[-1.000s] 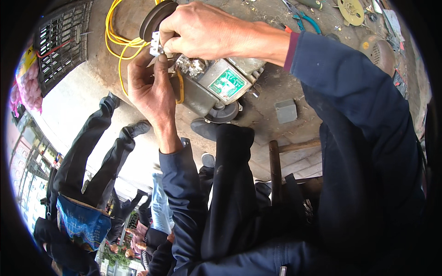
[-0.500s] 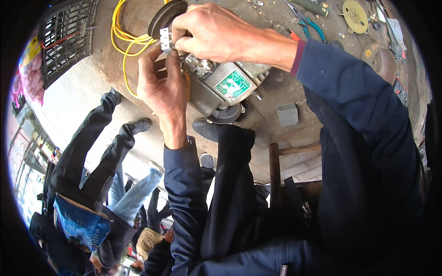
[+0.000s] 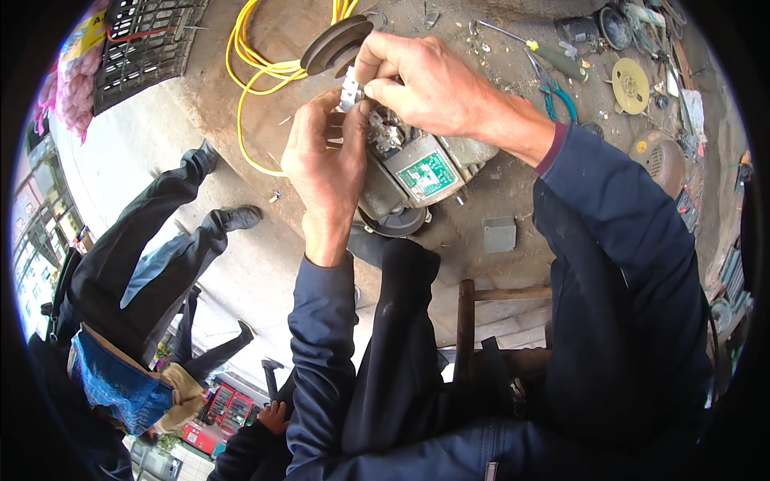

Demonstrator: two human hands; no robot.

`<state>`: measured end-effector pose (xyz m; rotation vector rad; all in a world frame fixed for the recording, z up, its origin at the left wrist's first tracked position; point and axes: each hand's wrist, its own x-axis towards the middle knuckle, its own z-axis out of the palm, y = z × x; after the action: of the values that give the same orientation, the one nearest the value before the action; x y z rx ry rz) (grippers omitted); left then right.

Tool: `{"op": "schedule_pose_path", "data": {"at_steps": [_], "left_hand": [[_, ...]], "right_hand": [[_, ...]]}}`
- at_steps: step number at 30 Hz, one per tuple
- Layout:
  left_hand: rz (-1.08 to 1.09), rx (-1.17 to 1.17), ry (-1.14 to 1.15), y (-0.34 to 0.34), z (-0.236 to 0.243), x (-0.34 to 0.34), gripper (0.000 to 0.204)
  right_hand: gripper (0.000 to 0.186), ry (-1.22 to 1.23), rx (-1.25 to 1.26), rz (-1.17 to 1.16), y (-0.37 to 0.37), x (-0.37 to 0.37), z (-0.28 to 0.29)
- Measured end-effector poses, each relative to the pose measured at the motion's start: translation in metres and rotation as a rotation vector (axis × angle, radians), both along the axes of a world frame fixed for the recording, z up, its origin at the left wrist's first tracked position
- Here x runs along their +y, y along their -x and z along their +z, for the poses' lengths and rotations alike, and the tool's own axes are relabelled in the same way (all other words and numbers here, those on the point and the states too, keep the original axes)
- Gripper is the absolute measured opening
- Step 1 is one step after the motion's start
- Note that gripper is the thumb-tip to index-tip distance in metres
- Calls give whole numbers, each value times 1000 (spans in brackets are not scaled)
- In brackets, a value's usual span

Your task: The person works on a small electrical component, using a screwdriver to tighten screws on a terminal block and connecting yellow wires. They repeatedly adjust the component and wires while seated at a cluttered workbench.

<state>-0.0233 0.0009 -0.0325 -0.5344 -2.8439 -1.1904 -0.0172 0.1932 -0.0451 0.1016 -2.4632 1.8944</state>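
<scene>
A small whitish block with holes, resembling a terminal block [image 3: 350,90], is gripped between the thumb and fingers of my left hand [image 3: 327,160]. My right hand [image 3: 433,84] pinches at the block's right side; whether a smaller part sits in its fingertips is hidden. Below the hands lies a grey electric motor [image 3: 472,151] with a green-and-white nameplate [image 3: 427,175]. Its connection box [image 3: 387,135] is uncovered, showing metal parts inside. A dark grooved pulley [image 3: 338,44] is just beyond the block.
Yellow cable [image 3: 239,50] loops at the far left. Teal-handled pliers [image 3: 559,98], a screwdriver [image 3: 561,61] and a yellow spool [image 3: 630,85] lie far right. Nearer are a grey square cover [image 3: 500,235] and a wooden stool [image 3: 465,321]. A person [image 3: 160,264] stands left, near a black crate [image 3: 152,48].
The whole view has shifted, so the motor and surroundings appear farther right and lower. Both hands stay together at the block, which now leans slightly. The people at lower left have shifted in the picture.
</scene>
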Motion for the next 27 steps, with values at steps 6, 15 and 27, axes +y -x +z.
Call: {"op": "schedule_pose_path", "data": {"at_steps": [6, 15, 27], "left_hand": [[-17, 42, 8, 2, 4, 3, 23], [-29, 33, 9, 1, 8, 3, 24], [-57, 41, 21, 6, 8, -1, 22]], "right_hand": [[14, 44, -131, 20, -2, 2, 8], [23, -48, -62, -124, -26, 101, -12], [36, -1136, -295, -57, -105, 212, -107]]}}
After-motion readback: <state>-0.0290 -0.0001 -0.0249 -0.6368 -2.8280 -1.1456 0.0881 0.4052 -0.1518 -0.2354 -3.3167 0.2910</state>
